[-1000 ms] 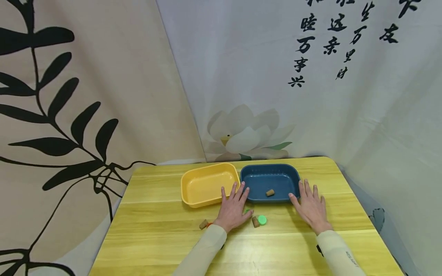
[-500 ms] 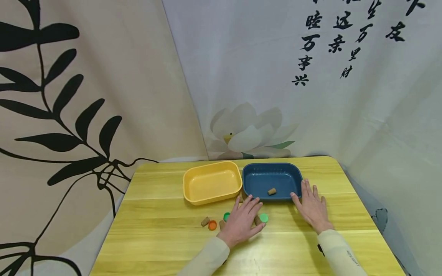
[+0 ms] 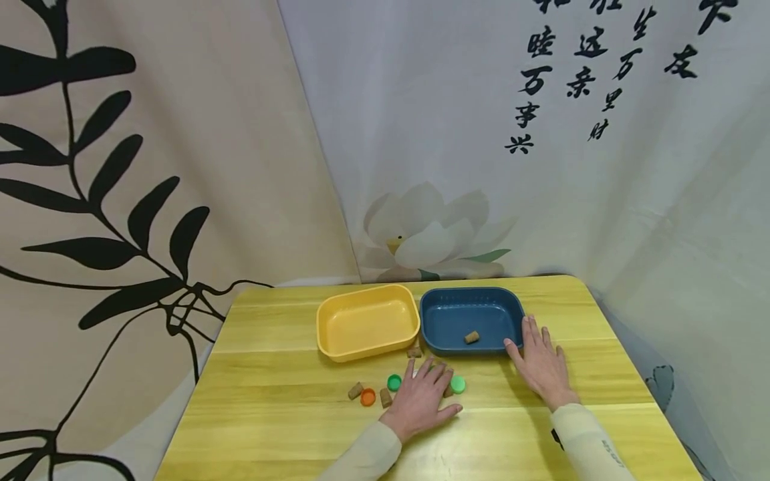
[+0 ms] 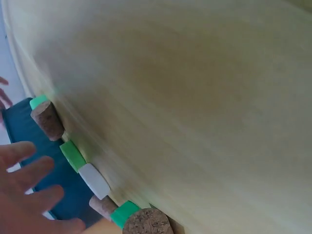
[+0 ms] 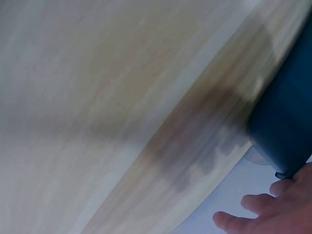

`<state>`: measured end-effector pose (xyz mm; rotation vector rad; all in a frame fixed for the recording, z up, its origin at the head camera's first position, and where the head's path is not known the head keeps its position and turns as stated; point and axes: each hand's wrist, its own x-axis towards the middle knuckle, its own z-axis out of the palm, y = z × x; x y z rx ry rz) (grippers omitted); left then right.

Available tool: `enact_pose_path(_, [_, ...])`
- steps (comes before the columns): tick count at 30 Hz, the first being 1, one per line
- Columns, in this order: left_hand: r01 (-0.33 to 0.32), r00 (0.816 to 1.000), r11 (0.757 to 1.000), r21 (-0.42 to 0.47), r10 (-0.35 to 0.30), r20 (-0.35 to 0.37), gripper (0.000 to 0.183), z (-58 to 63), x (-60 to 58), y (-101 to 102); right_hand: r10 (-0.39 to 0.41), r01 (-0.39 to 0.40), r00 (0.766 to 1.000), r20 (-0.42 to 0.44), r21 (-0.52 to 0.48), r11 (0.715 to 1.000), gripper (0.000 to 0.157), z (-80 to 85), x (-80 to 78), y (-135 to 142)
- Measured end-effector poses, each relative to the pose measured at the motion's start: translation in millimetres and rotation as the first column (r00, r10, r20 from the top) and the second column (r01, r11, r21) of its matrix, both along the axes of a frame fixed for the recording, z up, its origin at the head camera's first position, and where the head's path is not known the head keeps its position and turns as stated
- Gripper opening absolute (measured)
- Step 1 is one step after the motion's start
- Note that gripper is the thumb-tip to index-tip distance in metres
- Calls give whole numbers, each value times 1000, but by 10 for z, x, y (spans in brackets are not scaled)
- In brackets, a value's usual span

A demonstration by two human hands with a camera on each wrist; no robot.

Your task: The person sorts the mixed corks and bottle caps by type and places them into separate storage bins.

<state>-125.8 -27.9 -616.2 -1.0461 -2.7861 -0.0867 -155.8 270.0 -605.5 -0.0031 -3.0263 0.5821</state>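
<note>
My left hand (image 3: 421,402) hovers or rests over a scatter of corks and bottle caps, fingers straight and spread; contact with the table cannot be judged. Beside it lie a dark green cap (image 3: 394,383), an orange cap (image 3: 368,397), a cork (image 3: 386,399) and a light green cap (image 3: 458,384). In the left wrist view a white cap (image 4: 94,181) and a green cap (image 4: 73,156) show near the fingers. At the right end of the blue tray (image 3: 442,327), my right hand (image 3: 546,371) lies with fingers extended, thumb at its rim. One cork (image 3: 472,337) is inside that tray.
A yellow tray (image 3: 368,324) stands just left of the blue one. Between the trays' near edges and the left hand lies another cork (image 3: 414,351); one more cork (image 3: 355,391) sits farthest left. The wooden table (image 3: 252,414) meets hanging cloth at the back.
My left hand has drawn back from the trays toward me and slightly right, uncovering the orange and dark green caps and some corks. My right hand has stayed by the blue tray.
</note>
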Motion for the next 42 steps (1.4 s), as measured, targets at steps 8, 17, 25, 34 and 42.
enact_pose_path(8, [-66,997,991,-117,68,18,74,-68,-3,23,0,0,1000,3,-15,1000,83,5,29,4])
enact_pose_path(17, [-47,995,995,-87,40,-88,41,-114,-32,52,-3,3,1000,-6,-19,1000,83,2,14,-6])
enact_pose_path(25, [-3,995,1000,-26,0,-102,38,-75,13,39,-7,7,1000,-2,-19,1000,80,9,17,-17])
enact_pose_path(34, [26,989,1000,16,-24,-148,43,143,60,26,-8,8,1000,2,-27,1000,81,4,25,-6])
enact_pose_path(42, [15,990,995,95,-2,-138,45,440,-39,114,-8,8,1000,-12,-25,1000,82,-9,18,-5])
